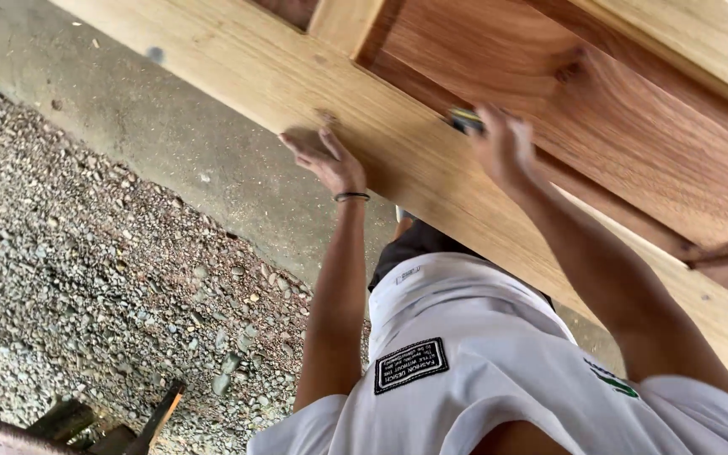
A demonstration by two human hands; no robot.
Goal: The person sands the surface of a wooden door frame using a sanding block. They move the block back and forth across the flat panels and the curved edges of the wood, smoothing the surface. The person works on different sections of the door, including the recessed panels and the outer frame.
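Two-handed, leaned against a wooden door [431, 168] that ran slantwise across the upper half of the view. Laid the left hand [328, 160] palm-down on the pale frame rail [246, 67], fingers stretched out flat and close together, thumb set a little apart. Wore a thin dark wristband [351, 196] just below that hand. Kept nothing in it; only pressed on the bare wood near the rail's lower edge.

Held the right hand [505, 145] further along the same rail, right where the pale wood met the reddish-brown sunken panel [634, 143]. Closed its fingers around a small dark object [465, 120] with a yellowish edge, and kept that object against the wood at the panel's border. Showed too blurred there to tell the object's kind or exactly which fingers gripped it.

Reached both bare arms up from a white short-sleeved shirt [482, 362] bearing a black rectangular patch [410, 365]. Showed dark shorts [414, 240] between the arms, close under the door's edge.

Stood over a grey concrete strip [170, 126] beside the door, with loose gravel [69, 278] beyond it. Left some dark wooden pieces [120, 421] lying at the lower left corner, on the gravel, well apart from both hands.
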